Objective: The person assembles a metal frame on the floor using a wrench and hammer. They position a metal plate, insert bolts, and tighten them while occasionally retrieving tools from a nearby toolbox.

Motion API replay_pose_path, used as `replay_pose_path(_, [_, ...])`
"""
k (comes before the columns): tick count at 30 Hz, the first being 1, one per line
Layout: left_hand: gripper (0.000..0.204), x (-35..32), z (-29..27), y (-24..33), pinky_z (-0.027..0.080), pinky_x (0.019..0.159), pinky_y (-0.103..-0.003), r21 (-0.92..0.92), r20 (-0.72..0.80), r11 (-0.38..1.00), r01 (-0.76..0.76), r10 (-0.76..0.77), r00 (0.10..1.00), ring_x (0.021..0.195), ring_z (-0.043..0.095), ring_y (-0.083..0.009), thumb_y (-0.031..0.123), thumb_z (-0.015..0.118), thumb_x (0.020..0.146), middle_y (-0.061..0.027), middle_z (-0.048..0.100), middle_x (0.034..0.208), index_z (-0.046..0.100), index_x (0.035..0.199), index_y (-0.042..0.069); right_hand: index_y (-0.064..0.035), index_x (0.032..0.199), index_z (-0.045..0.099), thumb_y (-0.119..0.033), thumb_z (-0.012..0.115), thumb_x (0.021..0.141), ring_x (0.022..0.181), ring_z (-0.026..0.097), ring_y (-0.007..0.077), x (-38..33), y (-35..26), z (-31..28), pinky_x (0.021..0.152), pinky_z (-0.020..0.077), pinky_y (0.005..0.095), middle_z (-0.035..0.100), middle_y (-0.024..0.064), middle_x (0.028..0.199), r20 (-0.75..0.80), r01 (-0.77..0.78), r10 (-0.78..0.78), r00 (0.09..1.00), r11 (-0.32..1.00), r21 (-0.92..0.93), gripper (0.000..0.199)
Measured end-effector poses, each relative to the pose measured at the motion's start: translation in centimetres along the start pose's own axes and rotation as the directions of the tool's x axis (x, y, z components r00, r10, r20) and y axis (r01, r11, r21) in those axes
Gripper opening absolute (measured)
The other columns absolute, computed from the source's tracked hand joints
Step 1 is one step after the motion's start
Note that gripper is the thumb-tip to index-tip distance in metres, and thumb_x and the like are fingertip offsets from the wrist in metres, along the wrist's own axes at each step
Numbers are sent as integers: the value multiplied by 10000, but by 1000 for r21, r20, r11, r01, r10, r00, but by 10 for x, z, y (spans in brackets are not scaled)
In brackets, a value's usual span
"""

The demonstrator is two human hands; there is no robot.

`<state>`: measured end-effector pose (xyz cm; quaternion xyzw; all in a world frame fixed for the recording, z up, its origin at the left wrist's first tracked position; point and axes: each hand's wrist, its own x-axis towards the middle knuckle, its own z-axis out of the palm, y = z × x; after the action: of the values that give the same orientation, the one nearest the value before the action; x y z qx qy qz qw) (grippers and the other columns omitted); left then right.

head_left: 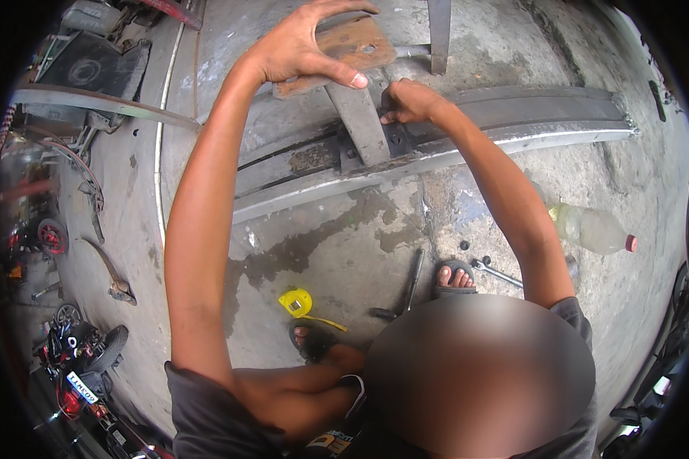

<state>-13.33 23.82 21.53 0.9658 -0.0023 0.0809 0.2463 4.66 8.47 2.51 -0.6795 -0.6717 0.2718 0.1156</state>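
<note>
My left hand [298, 47] reaches over the rusty steel plate [352, 44] on top of a short grey metal post [357, 122]. Its thumb and fingers are spread wide across the plate, the thumb along the near edge above the post. At the post's foot is a dark flange [398, 141] with holes, set on a long metal beam [528, 138]. My right hand [412, 101] is just right of the post, above the flange, its fingers curled together. Whatever those fingers pinch is hidden.
A yellow tape measure [295, 303], a dark-handled tool [415, 277] and a wrench [497, 272] lie near my sandalled feet. A plastic bottle [593, 229] with a red cap lies at right. A motorcycle [84, 344] stands at left. A metal leg [439, 38] rises behind the beam.
</note>
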Motion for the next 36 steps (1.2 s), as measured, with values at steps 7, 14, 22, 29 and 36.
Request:
replay_pose_path(7, [1105, 0, 1, -1, 279, 1188, -498, -25, -3, 999, 23, -23, 1000, 1435, 353, -384, 537, 930, 504, -217, 418, 1519, 513, 1441, 127, -5, 974, 731, -38, 763, 772, 876, 708, 279, 7, 15, 9, 754, 539, 395, 721, 192, 883, -15, 171, -171, 985, 969, 178, 207])
replay_pose_path(14, [1119, 4, 2, -8, 277, 1190, -486, -19, 4, 1000, -19, 19, 1000, 1434, 358, -377, 532, 934, 497, -222, 414, 1520, 511, 1437, 97, -18, 1047, 733, -94, 787, 748, 907, 704, 314, -1, 18, 2, 790, 546, 399, 726, 207, 942, -98, 141, -120, 988, 958, 251, 313])
replay_pose_path(22, [1119, 4, 2, -7, 276, 1191, -485, -40, 7, 999, -6, 6, 1000, 1437, 355, -374, 526, 934, 501, -222, 406, 1528, 507, 1446, 107, -33, 1088, 689, -36, 695, 748, 874, 679, 381, 8, 20, 12, 799, 531, 436, 716, 173, 862, -89, 195, -197, 976, 980, -26, 340])
replay_pose_path(29, [1110, -1, -2, 3, 278, 1191, -485, -23, 8, 998, 57, -57, 998, 1439, 351, -376, 516, 935, 508, -223, 395, 1536, 508, 1445, 102, -49, 1093, 694, 14, 635, 710, 880, 682, 358, 9, 7, 0, 785, 527, 421, 711, 172, 897, -146, 161, -140, 979, 976, 145, 392])
replay_pose_path(36, [1100, 2, 0, 2, 275, 1193, -482, -45, 9, 998, 40, -40, 999, 1440, 351, -376, 512, 936, 510, -224, 394, 1537, 515, 1441, 105, -38, 977, 717, -18, 658, 742, 870, 684, 365, 5, 4, 0, 795, 531, 434, 711, 172, 862, -21, 79, -79, 997, 997, -3, 244])
